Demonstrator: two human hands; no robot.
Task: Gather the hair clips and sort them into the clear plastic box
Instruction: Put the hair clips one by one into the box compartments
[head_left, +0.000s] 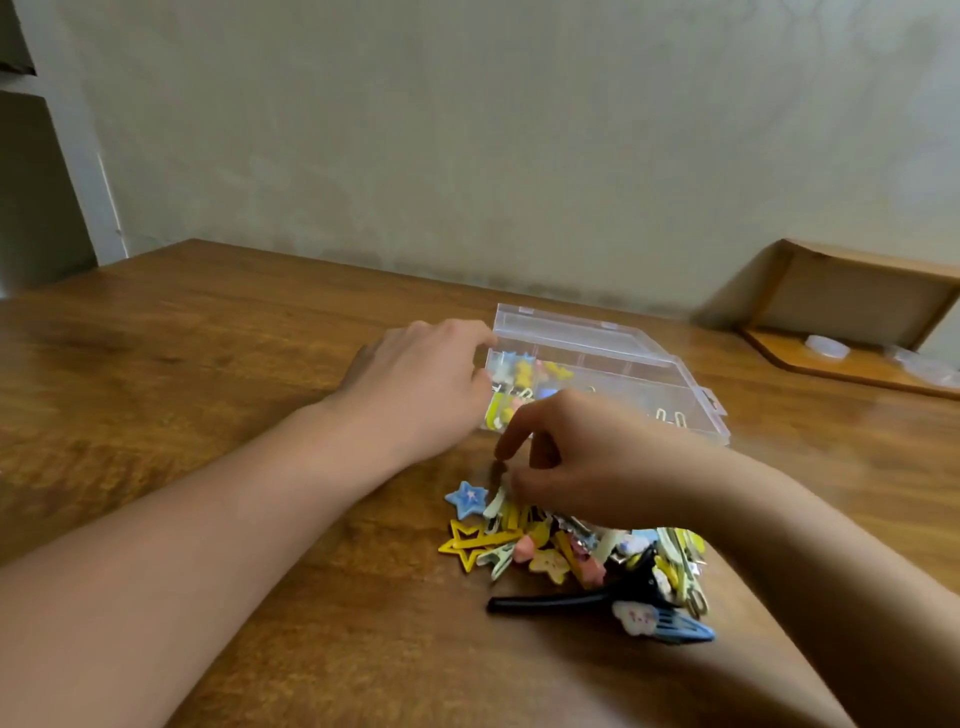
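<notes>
While my left hand (415, 379) rests flat at the clear plastic box (623, 364), steadying it, my right hand (587, 462) pinches a small dark clip (497, 472) between thumb and forefinger, at twelve o'clock of the hair clip pile (571, 556). Next I should probably lift it toward the box's compartments at twelve o'clock.

A brown wooden table (197, 364) with visible grain fills the lower half of the view, its far edge meeting the wall. The wall (467, 130) is pale, greenish-grey plaster, mottled, with darker stains along its foot. At ten o'clock a white door frame (78, 156) borders a dim recess. At three o'clock a wooden corner shelf or tray (852, 296) with a raised back sits on the table against the wall; a few small clear plastic lids (827, 346) lie on it, blurred. The light is soft and even.
</notes>
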